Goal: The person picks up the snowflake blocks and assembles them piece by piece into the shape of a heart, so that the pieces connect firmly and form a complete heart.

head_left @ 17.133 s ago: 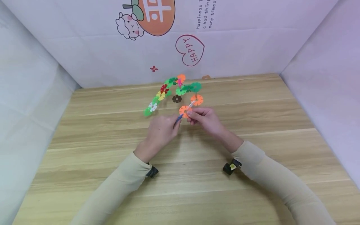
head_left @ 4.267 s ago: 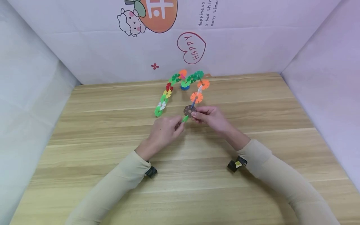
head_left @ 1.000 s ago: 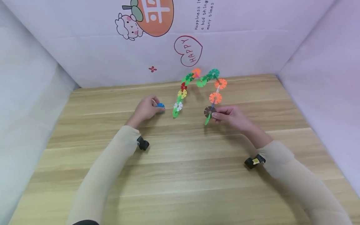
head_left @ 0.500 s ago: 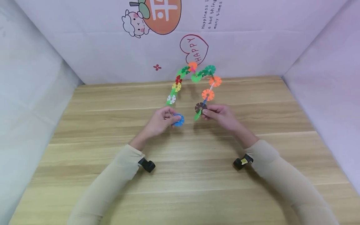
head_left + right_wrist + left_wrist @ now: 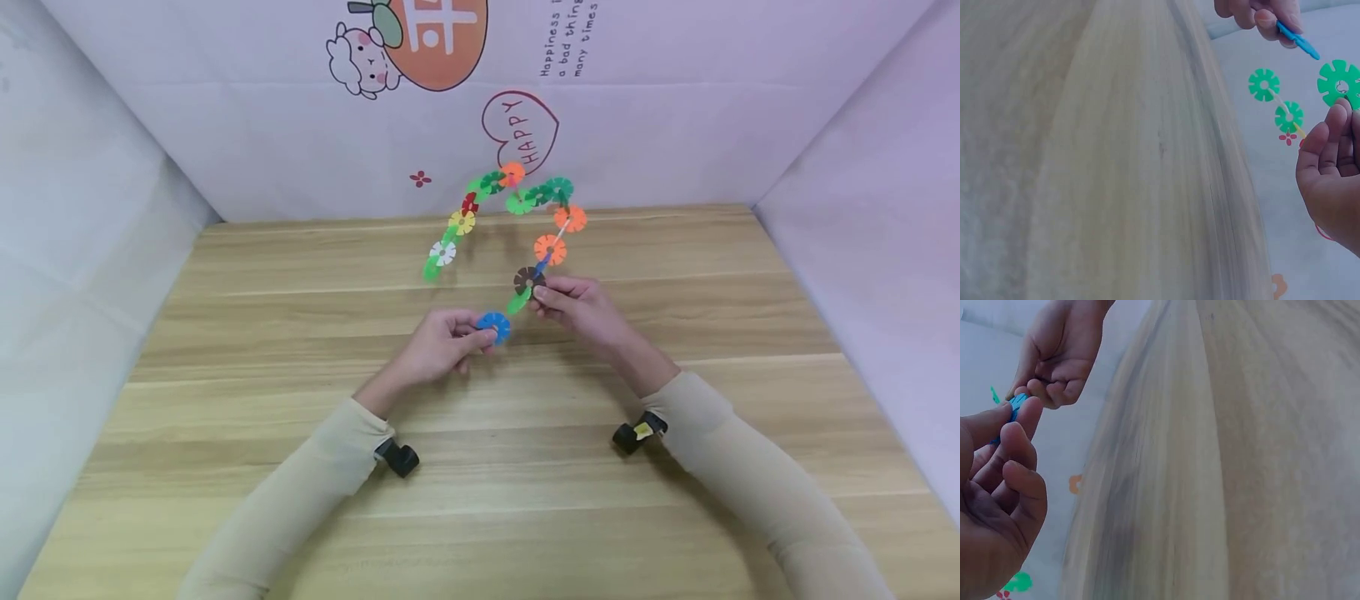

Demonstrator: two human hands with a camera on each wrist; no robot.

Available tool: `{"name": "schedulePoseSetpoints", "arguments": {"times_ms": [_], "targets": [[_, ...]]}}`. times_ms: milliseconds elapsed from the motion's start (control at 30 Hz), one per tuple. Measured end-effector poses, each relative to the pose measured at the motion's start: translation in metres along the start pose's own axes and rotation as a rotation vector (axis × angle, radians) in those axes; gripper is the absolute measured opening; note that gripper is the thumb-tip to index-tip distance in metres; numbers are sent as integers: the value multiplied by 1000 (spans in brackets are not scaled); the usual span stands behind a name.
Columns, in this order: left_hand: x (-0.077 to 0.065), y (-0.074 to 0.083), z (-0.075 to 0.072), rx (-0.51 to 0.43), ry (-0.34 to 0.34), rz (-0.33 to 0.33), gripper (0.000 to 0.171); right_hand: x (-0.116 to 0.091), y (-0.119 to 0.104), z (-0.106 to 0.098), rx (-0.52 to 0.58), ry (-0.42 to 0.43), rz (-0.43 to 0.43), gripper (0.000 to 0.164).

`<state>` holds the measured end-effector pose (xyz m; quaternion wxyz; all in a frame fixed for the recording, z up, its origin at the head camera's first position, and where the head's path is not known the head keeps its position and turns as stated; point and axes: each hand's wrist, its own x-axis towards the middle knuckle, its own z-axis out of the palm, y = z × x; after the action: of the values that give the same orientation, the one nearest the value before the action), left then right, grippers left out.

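Note:
A blue slotted disc is pinched between the thumb and fingers of my left hand. My right hand pinches the brown disc near one end of a chain of interlocked snowflake discs. Beyond the brown one, a light green disc forms that end of the chain, close to the blue disc. In the right wrist view a small gap shows between the blue disc and the green disc. The chain arches back through orange and green discs, then down to a white disc and a green one.
The wooden table spans the space between white fabric walls. A printed back wall stands right behind the chain. The chain's left end hangs free, behind my left hand.
My left hand gripped the blue disc at the left of the table and carried it right, up to the chain's green end. Earlier, the brown and green discs were joined onto the chain.

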<state>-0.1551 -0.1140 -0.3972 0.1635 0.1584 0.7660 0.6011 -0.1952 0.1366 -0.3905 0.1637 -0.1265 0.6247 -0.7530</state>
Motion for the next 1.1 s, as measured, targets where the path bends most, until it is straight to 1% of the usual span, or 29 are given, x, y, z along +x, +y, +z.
{"name": "schedulePoseSetpoints", "arguments": {"times_ms": [200, 300, 533, 700, 900, 1100], "targets": [[-2, 3, 7, 51, 26, 11, 25, -1, 0, 1, -5, -37, -11, 20], [-3, 4, 9, 58, 40, 12, 24, -2, 0, 2, -15, -43, -26, 20], [-6, 9, 13, 45, 98, 0, 18, -3, 0, 3, -94, -23, -61, 17], [-7, 12, 15, 23, 118, 7, 18, -4, -1, 2, -96, -20, -65, 16], [-6, 14, 18, 33, 133, -17, 16, -6, 0, 5, -136, 2, -47, 16], [-5, 15, 23, 21, 169, -15, 15, -8, -1, 9, -173, 35, -33, 16]]}}
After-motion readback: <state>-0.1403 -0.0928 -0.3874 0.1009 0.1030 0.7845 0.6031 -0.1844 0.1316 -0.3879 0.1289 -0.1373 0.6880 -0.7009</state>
